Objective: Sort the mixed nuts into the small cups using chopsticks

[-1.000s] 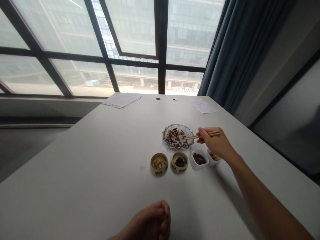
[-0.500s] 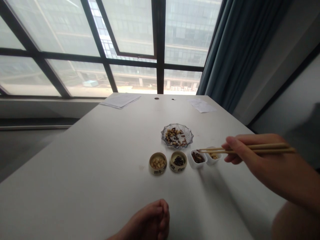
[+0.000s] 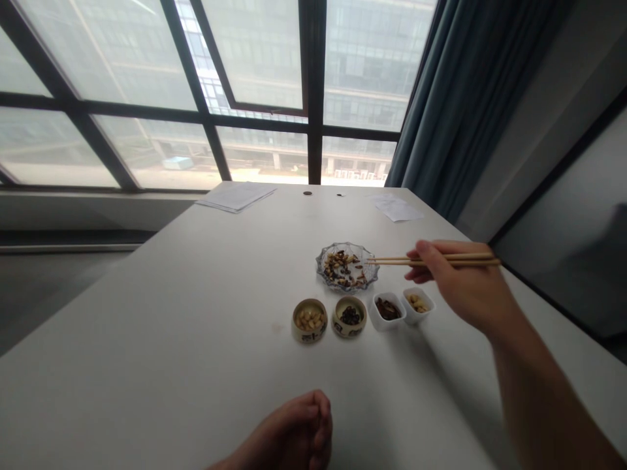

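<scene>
My right hand [image 3: 455, 281] grips a pair of wooden chopsticks [image 3: 398, 261], held level with their tips over the right side of a scalloped clear glass dish [image 3: 374, 277]. Whether the tips hold anything is too small to tell. Mixed dark and pale pieces lie in the dish. Nearer me stand a round bowl [image 3: 309, 339] of pale nut-like pieces, a round bowl [image 3: 349, 332] of dark beads or beans, a white cup [image 3: 390, 325] of dark brown pieces and another white cup [image 3: 419, 318] of yellowish pieces. My left hand [image 3: 294, 431] rests curled on its side, with nothing visible in it.
All this stands on a white table [image 3: 196, 313]. Stacked papers [image 3: 236, 196] lie at its far left and more paper [image 3: 399, 209] at the far right. Beyond are large windows and a blue curtain [image 3: 450, 85].
My right hand has moved the chopsticks away and to the left, from above the white cups to the glass dish. My left hand has stayed put.
</scene>
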`<state>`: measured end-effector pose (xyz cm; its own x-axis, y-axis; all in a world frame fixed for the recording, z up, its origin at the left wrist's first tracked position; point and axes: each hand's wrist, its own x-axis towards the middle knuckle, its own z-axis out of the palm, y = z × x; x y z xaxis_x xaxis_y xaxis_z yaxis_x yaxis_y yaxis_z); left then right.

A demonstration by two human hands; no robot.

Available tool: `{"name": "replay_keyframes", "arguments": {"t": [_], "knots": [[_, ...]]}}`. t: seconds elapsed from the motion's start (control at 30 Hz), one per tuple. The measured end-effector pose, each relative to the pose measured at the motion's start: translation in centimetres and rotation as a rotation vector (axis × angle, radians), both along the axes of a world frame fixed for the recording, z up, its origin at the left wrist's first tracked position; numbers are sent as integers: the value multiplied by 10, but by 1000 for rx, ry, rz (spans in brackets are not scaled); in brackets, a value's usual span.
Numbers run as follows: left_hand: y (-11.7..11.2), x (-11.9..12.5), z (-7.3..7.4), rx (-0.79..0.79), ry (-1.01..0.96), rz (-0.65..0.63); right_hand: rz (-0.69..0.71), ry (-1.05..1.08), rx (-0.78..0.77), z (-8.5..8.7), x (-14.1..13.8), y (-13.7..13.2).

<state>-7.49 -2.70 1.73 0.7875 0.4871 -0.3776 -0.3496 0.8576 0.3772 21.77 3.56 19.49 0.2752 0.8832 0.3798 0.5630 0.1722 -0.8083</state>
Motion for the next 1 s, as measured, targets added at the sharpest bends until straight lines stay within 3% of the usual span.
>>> {"name": "replay_keyframes", "arguments": {"t": [0.13, 0.23, 0.43, 0.77, 0.87, 1.0], "knots": [[-1, 0, 0, 15, -9, -4, 97, 227, 27, -49, -1, 54], [-2, 0, -1, 16, 0, 15, 135, 300, -32, -78, -1, 76], [0, 0, 1, 1, 31, 0, 153, 336, -90, -95, -5, 80], [-2, 0, 3, 26, 32, 17, 39, 336, -15, -87, -5, 79], [-2, 0, 3, 15, 21, -5, 19, 321, 46, -65, -2, 69], [-2, 1, 5, 9, 20, 1, -42, 184, 77, -17, 6, 30]]}}
